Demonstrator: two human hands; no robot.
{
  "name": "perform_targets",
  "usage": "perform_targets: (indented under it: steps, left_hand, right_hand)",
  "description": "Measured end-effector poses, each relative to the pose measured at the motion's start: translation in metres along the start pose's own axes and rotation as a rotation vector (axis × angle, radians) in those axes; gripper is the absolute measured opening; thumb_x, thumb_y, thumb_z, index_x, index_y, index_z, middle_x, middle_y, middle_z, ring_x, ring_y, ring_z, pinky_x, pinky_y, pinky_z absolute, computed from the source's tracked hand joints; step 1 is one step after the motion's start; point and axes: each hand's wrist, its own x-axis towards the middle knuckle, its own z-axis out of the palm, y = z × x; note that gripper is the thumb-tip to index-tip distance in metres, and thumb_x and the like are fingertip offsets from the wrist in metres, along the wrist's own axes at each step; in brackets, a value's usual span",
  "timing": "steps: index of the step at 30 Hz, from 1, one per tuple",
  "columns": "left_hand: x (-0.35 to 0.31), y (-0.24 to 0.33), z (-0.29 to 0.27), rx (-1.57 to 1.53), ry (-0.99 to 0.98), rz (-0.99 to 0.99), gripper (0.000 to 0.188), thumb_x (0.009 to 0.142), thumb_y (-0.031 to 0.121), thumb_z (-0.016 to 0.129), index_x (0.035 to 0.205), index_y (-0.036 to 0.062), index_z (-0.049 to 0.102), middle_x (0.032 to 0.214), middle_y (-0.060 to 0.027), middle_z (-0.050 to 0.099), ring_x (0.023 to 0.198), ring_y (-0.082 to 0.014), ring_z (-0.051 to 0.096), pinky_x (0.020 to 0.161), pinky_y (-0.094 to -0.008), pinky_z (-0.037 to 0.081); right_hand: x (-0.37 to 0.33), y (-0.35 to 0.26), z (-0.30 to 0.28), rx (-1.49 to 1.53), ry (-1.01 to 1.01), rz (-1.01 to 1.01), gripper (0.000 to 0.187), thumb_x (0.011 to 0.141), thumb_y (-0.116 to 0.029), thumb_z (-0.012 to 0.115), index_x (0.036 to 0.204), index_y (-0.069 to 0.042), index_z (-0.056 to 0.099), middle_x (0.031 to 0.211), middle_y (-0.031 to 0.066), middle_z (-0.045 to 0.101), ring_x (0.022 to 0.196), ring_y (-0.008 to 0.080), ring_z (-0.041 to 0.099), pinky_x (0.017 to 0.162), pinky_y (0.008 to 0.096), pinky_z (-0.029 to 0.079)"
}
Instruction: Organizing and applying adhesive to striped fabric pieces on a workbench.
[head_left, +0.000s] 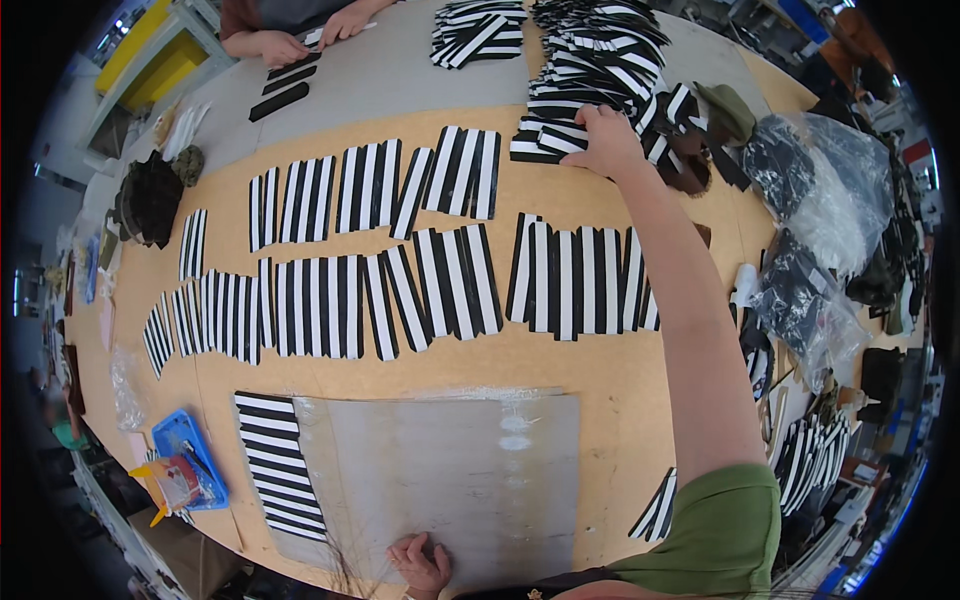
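Note:
My right hand (607, 145) reaches across the table to a big pile of black-and-white strips (598, 60). Its thumb and fingers bend around a few strips at the near edge of that pile. Close to me, my left hand (420, 565) rests at the near edge of a grey board (440, 470), fingers loosely curled and nothing visible in them. A column of black-and-white strips (280, 465) lies along the board's left side. Beyond the board, two rows of strip groups (318, 305) are laid out on the tan table, some tilted.
At the left sit a blue tray (205, 460) and a tub with yellow parts (175, 482). Clear plastic bags (820, 200) crowd the right side. A few loose strips (655, 508) lie by my right sleeve. Across the table, another person's hands (285, 45) handle strips.

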Motion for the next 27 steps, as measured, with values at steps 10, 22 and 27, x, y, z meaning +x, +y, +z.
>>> perform_targets:
  steps: [10, 22, 27]
  left_hand:
    - [0.003, 0.002, -0.002, 0.006, -0.009, -0.013, 0.038, 0.074, 0.012, 0.061, 0.109, 0.0040, 0.048, 0.094, -0.0145, 0.045, 0.086, -0.0312, 0.043, 0.079, -0.0459, 0.033]
    - [-0.001, -0.002, 0.000, -0.021, 0.026, 0.000, 0.039, 0.074, 0.014, 0.062, 0.110, 0.0062, 0.049, 0.094, -0.0138, 0.048, 0.084, -0.0311, 0.046, 0.080, -0.0470, 0.034]
    - [0.000, -0.004, 0.004, -0.026, 0.044, 0.004, 0.035, 0.077, 0.014, 0.061, 0.109, 0.0054, 0.052, 0.094, -0.0150, 0.052, 0.086, -0.0321, 0.048, 0.079, -0.0464, 0.037]
  right_hand:
    - [-0.008, 0.007, 0.003, 0.135, -0.161, 0.012, 0.068, 0.055, -0.048, 0.083, 0.104, -0.008, 0.058, 0.095, 0.0126, 0.063, 0.094, 0.0286, 0.061, 0.083, 0.0364, 0.050]
    - [-0.030, -0.020, 0.016, 0.188, -0.121, 0.213, 0.081, 0.057, -0.046, 0.080, 0.118, 0.000, 0.057, 0.114, 0.0189, 0.062, 0.111, 0.0305, 0.057, 0.094, 0.0381, 0.044]
    - [-0.064, -0.036, -0.012, 0.092, 0.049, 0.217, 0.077, 0.064, -0.046, 0.078, 0.120, 0.000, 0.051, 0.107, 0.0204, 0.064, 0.099, 0.0328, 0.063, 0.085, 0.0398, 0.050]
